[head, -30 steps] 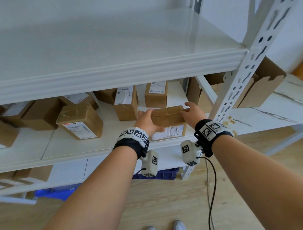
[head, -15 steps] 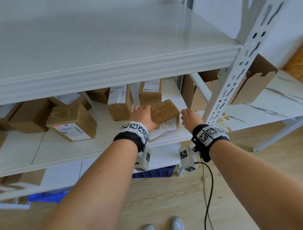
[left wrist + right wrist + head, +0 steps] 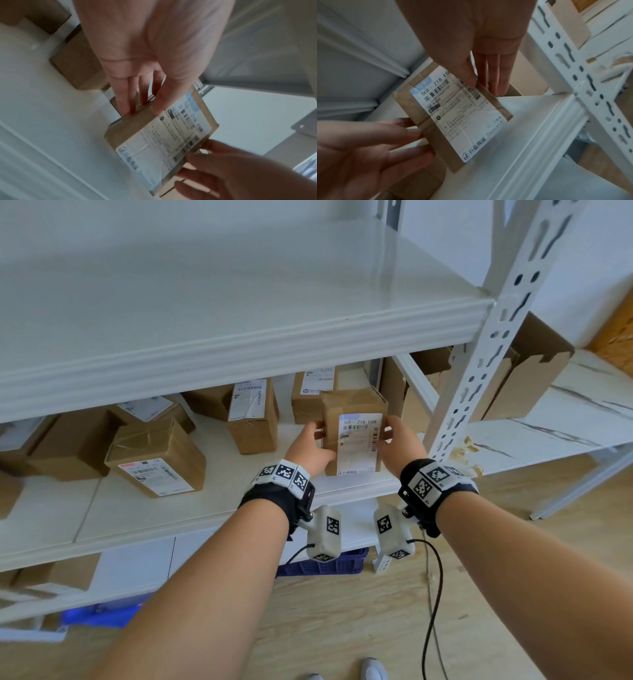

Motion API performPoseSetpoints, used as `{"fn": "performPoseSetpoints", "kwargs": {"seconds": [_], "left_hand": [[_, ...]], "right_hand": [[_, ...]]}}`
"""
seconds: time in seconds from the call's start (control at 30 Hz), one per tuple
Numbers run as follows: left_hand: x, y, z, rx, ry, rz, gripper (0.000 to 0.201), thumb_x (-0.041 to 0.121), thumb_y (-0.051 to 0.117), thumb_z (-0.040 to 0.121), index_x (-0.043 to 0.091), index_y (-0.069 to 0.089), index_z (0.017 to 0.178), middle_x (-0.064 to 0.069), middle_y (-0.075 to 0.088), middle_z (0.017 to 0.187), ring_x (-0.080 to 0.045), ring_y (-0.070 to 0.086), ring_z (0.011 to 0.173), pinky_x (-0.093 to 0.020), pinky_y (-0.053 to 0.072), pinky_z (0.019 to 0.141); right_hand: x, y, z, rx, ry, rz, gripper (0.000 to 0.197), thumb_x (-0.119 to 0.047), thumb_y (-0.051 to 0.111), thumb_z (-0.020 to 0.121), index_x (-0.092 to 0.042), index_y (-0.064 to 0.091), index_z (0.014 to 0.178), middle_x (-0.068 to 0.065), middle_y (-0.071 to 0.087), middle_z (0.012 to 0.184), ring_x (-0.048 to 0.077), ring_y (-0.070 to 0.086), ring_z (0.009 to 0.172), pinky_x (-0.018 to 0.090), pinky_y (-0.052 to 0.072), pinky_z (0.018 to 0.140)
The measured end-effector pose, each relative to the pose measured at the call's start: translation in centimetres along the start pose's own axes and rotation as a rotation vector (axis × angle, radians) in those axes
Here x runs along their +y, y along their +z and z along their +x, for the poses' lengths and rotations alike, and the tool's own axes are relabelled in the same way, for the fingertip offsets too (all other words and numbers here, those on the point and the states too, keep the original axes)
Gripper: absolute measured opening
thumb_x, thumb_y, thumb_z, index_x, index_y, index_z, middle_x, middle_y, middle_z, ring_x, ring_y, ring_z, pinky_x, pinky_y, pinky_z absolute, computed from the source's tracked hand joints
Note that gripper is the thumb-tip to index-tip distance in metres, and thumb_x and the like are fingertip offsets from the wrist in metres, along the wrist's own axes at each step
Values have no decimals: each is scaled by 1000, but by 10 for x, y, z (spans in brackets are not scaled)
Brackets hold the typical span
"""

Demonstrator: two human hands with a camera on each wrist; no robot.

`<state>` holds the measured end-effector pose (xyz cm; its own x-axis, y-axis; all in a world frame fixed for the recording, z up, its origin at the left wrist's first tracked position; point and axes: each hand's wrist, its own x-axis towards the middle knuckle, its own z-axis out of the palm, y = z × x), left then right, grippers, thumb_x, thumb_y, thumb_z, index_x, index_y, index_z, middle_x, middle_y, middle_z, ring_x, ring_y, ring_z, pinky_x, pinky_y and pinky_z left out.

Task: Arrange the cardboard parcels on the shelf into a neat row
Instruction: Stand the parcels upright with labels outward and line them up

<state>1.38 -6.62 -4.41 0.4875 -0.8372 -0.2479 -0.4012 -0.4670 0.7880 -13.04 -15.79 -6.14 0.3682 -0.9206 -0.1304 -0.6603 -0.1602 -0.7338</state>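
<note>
Cardboard parcel [image 3: 354,433] stands gripped between my left hand [image 3: 313,448] and right hand [image 3: 399,445]; the left parcels [image 3: 156,457] are unaligned.

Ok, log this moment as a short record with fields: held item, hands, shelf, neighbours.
held item: labelled cardboard parcel, standing on end, label facing the camera
left hand: grips its left side
right hand: grips its right side
shelf: white middle shelf, parcel near the front edge by the upright post
neighbours: two labelled parcels behind, tilted parcel further left
</note>
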Motion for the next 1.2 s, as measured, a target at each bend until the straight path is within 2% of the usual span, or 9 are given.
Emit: {"fn": "performPoseSetpoints", "kwargs": {"seconds": [0.13, 0.23, 0.3, 0.47, 0.67, 0.8, 1.0, 1.07, 1.2], "left_hand": [[9, 11, -5, 4, -42, -130, 66, 14, 66, 86, 17, 33, 143, -3, 50, 140, -18, 52, 114, -26, 37, 87], [12, 21, -11, 81, 12, -155, 84, 28, 68, 85, 29, 17, 152, -3, 36, 150, -19, 45, 128, -31, 37, 97], [14, 27, -13, 95, 98, -103, 75, 33, 63, 88, 35, 22, 151, 0, 34, 150, -13, 44, 126, -26, 35, 96], [17, 45, -15, 88, 161, 79, 41, 32, 48, 99, 29, 47, 140, -6, 44, 141, -20, 50, 124, -17, 33, 88], [25, 62, -17, 56, 220, 143, 42, 23, 48, 98, 29, 47, 140, -7, 45, 141, -22, 50, 125, -19, 32, 90], [31, 73, -19, 22, 224, 150, 43, 17, 44, 99, 28, 44, 141, -7, 42, 144, -23, 48, 127, -27, 38, 100], [32, 72, -19, 11, 205, 143, 45, 15, 39, 101, 31, 42, 143, -7, 40, 146, -23, 48, 127, -26, 38, 98], [32, 68, -19, 8, 207, 125, 48, 15, 37, 101, 35, 38, 145, -5, 39, 148, -21, 48, 128, -24, 38, 96], [29, 48, -19, 76, 156, 142, 53, 11, 36, 100, 31, 32, 149, -7, 33, 151, -25, 47, 130, -31, 40, 100]], "right_hand": [[15, 0, -4, -28, 54, -39, 37, -17, 43, 97, -17, 46, 134, 6, 62, 119, 17, 55, 81, 20, 41, 56], [21, 1, -11, -28, 102, -86, 36, -27, 40, 98, -14, 48, 132, 9, 62, 118, 21, 56, 83, 25, 45, 63], [25, -1, -13, 11, 146, -96, 36, -28, 40, 99, -12, 48, 130, 12, 62, 117, 27, 59, 92, 31, 47, 73], [35, -14, -19, 68, 165, -138, 26, -23, 41, 96, -7, 54, 112, 14, 65, 105, 26, 54, 81, 31, 41, 68], [44, -30, -29, 72, 148, -145, 31, -19, 40, 96, -10, 52, 123, 13, 63, 111, 30, 61, 98, 35, 49, 80], [47, -37, -32, 58, 140, -167, 28, -16, 42, 95, -10, 52, 121, 13, 64, 110, 30, 61, 97, 35, 50, 79], [46, -40, -36, 57, 105, -182, 27, -16, 41, 96, -12, 51, 121, 10, 64, 108, 27, 61, 92, 35, 52, 77], [44, -40, -36, 59, 90, -215, 25, -18, 40, 95, -12, 56, 114, 8, 64, 104, 24, 58, 86, 32, 48, 72], [33, -32, -38, 12, 10, -294, 25, -16, 39, 91, -12, 60, 80, 7, 67, 88, 23, 59, 73, 28, 45, 61]]}}
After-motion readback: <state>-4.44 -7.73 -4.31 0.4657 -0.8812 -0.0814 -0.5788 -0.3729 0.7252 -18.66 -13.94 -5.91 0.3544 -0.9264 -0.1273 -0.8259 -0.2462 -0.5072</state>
